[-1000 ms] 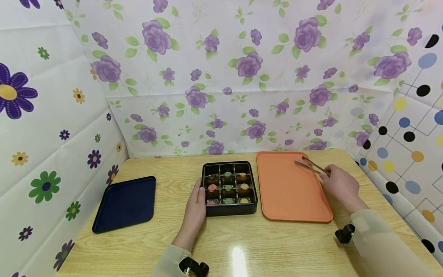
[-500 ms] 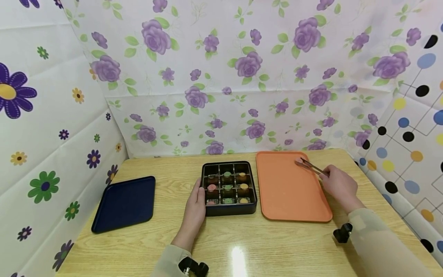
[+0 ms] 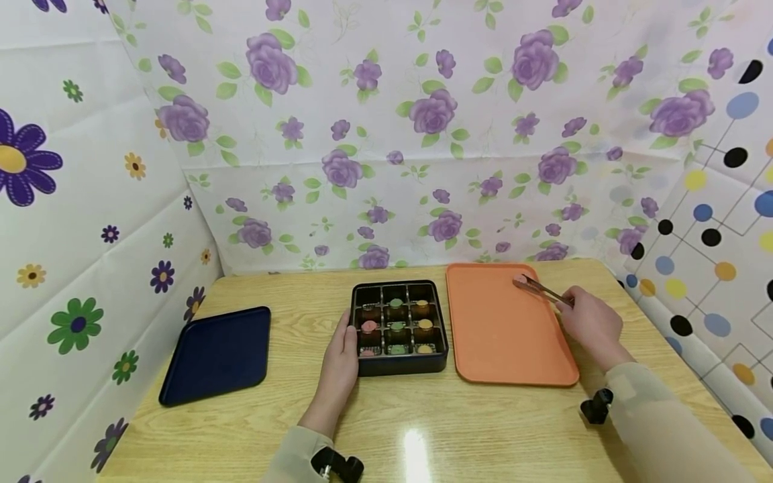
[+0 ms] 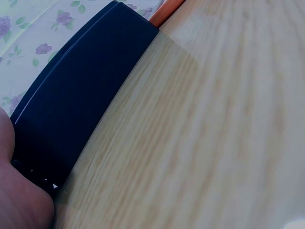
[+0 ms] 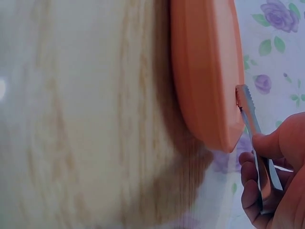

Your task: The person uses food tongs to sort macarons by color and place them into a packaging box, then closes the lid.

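In the head view a dark box (image 3: 401, 365) with a divided insert stands mid-table, and pink, green and yellow round pieces sit in several of its compartments. My left hand (image 3: 339, 362) rests along the box's left side with the fingers extended. In the left wrist view the box's dark wall (image 4: 90, 90) runs up from that hand. My right hand (image 3: 593, 327) holds metal tongs (image 3: 546, 290) over the far right of the orange tray (image 3: 507, 335). A small pink piece (image 3: 519, 278) shows between the tongs' tips. The right wrist view shows fingers and thumb curled round the tongs (image 5: 259, 162).
A dark blue tray (image 3: 220, 355) lies at the left of the wooden table (image 3: 483, 429). Floral cloth (image 3: 338, 221) hangs behind the table's back edge, with patterned sheets at both sides. The orange tray stands just right of the box.
The tongs' arms have come together around the pink piece at the tray's far right. My left hand and the box have stayed put.
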The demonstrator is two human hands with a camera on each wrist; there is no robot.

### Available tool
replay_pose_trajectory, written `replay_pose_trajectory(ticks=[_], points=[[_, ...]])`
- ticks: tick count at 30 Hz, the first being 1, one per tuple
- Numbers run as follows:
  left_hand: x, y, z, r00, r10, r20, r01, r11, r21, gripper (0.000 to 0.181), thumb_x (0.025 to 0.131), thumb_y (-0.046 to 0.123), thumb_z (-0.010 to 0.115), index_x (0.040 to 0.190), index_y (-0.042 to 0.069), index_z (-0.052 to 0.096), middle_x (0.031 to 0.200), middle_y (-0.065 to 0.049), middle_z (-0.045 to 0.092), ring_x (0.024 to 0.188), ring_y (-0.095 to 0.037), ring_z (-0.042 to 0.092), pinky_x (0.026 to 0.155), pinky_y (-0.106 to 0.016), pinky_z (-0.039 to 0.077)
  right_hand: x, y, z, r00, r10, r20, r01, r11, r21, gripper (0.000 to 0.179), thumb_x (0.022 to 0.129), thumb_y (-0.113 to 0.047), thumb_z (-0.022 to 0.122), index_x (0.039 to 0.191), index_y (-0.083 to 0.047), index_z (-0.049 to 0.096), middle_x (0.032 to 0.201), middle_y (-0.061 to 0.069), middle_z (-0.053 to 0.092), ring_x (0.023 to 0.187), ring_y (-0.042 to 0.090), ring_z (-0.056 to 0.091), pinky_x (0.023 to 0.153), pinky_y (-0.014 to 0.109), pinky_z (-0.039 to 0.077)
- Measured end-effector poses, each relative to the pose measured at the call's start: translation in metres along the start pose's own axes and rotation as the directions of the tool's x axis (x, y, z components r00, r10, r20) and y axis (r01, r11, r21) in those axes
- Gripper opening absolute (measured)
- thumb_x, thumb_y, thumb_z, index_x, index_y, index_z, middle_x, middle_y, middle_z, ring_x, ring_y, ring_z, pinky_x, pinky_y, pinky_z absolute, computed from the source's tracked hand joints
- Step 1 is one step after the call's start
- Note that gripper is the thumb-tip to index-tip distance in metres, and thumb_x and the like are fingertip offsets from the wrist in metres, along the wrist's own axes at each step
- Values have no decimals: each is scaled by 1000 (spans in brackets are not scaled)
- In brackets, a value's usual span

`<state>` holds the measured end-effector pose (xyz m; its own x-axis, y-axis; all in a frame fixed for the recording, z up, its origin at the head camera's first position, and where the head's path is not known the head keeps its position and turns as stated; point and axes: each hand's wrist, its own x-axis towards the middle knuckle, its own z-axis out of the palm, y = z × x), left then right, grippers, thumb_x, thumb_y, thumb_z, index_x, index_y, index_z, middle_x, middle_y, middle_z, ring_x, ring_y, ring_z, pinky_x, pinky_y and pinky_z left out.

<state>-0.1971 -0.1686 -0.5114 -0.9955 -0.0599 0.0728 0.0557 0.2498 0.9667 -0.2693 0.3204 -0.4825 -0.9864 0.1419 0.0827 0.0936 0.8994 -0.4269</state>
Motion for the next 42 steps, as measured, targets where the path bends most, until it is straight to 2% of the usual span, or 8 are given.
replay_pose_trajectory(ticks=[6,12,18,26,31,36,42], points=[[1,0,0,1000,0,-2,0,1000,8,59,124,34,33,179,14,20,177,-23,30,101,-30,80,113,-62,52,-1,0,0,1000,-2,-19,2,1000,0,29,115,-30,59,123,-2,66,98,16,74,74,31,66,61,48,48],[2,-1,0,1000,16,2,-16,1000,-13,57,125,29,33,178,13,21,178,-21,30,102,-32,79,102,-56,60,-5,-9,-2,999,-18,-47,18,1000,4,29,115,-30,59,123,-3,67,106,18,75,83,36,69,64,50,49],[2,-1,0,1000,15,2,-15,1000,-16,57,125,28,33,178,13,21,177,-22,32,102,-32,80,102,-56,61,-10,-21,-6,995,-66,-78,67,998,5,28,115,-30,61,123,-5,69,107,17,76,81,34,69,61,48,48],[2,0,0,1000,14,1,-14,1000,-23,56,125,27,33,178,14,22,178,-21,31,104,-33,79,100,-53,62,-20,-48,-11,984,-150,-94,152,988,19,30,113,-30,66,130,-5,71,113,18,77,82,31,70,61,45,50],[2,-1,0,1000,13,2,-13,1000,-19,58,125,30,33,178,12,21,178,-21,29,106,-33,78,104,-56,60,-28,-66,-13,978,-184,-100,188,982,36,30,113,-29,69,130,-5,72,115,18,78,85,32,71,65,47,53],[2,-1,0,1000,11,6,-11,1000,-27,58,124,30,33,178,14,21,179,-21,28,106,-33,78,104,-56,60,-35,-84,-14,970,-222,-103,228,972,54,26,112,-27,70,127,-5,73,110,16,78,82,29,70,66,48,53],[1,-1,0,1000,10,0,-10,1000,-21,58,124,30,33,178,13,21,178,-21,29,104,-33,79,106,-57,58,-42,-103,-11,958,-268,-98,275,959,72,21,111,-26,71,122,-8,73,105,12,78,75,23,68,61,43,51]])
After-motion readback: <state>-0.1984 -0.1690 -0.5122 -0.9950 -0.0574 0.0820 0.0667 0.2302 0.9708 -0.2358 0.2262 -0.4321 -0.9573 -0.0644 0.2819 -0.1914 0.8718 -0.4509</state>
